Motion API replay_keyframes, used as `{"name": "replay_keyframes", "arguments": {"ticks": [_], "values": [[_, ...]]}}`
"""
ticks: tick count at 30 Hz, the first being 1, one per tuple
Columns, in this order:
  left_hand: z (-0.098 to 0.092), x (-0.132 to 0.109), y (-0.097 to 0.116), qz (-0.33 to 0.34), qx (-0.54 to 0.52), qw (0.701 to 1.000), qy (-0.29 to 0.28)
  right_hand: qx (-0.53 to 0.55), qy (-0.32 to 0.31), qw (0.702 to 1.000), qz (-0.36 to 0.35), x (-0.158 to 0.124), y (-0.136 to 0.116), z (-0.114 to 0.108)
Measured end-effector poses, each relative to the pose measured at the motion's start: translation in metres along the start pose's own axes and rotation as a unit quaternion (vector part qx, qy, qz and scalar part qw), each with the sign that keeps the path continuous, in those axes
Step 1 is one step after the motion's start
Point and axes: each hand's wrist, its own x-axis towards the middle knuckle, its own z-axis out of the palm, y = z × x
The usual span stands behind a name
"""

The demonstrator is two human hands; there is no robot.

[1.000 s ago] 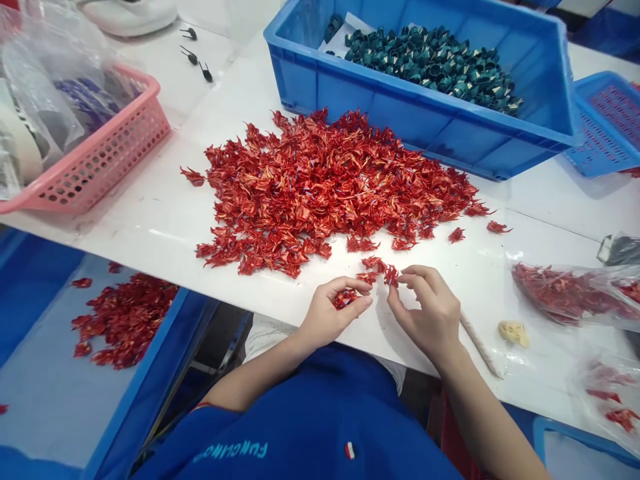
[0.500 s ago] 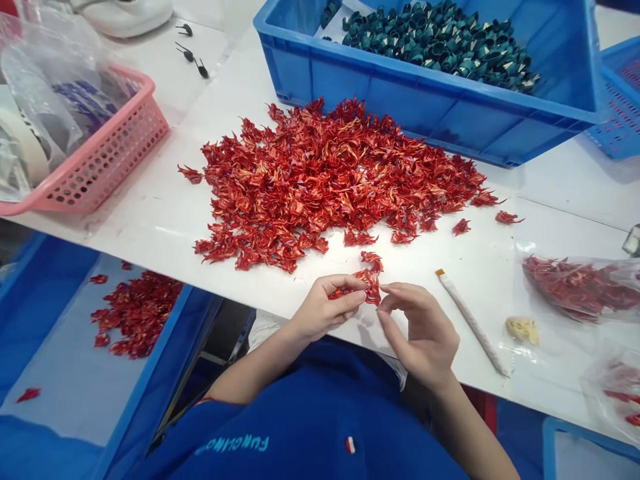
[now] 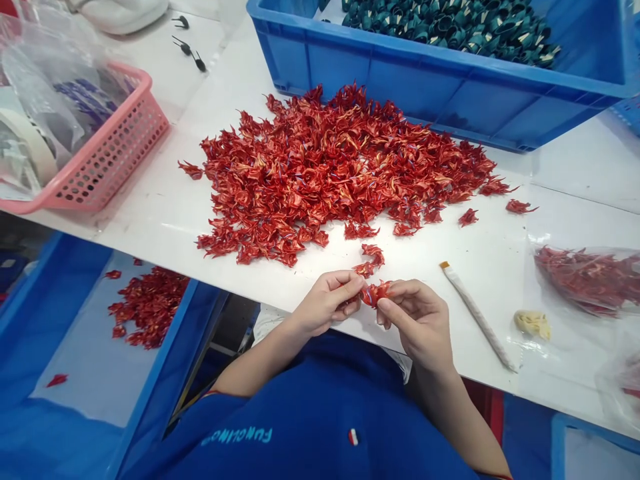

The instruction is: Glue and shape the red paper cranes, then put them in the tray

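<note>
Big white table (image 3: 165,220). Blue bin (image 3: 450,87) at the back. Wide pile of red folded bits (image 3: 330,167) in the middle. Near the front edge, left hand (image 3: 325,308) and right hand (image 3: 423,323), fingertips pinched together on one little red piece (image 3: 376,292) between them.

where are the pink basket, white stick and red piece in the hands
pink basket (image 3: 110,157): head view, perforated side wall
white stick (image 3: 479,317): head view, mid shaft
red piece (image 3: 376,292): head view, its middle

A pink basket (image 3: 110,167) sits left, a blue crate (image 3: 425,87) of green curls (image 3: 450,27) behind, a white stick (image 3: 477,317) right.
</note>
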Motion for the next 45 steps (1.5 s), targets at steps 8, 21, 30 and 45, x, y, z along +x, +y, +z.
{"name": "replay_keyframes", "arguments": {"ticks": [8,21,30,45], "values": [[0.000,-0.010,-0.001,0.078,0.080,0.994,0.005,-0.012,0.044,0.998,-0.045,-0.005,-0.001,0.005],[0.003,-0.013,0.002,0.226,0.245,0.942,0.025,-0.084,0.030,0.994,-0.068,-0.009,-0.005,0.001],[-0.002,-0.004,-0.011,0.538,0.395,0.740,0.081,-0.224,0.056,0.950,-0.209,-0.017,0.019,-0.003],[-0.018,-0.008,-0.013,0.613,0.491,0.615,0.074,-0.164,-0.015,0.962,-0.218,-0.012,0.014,0.004]]}}
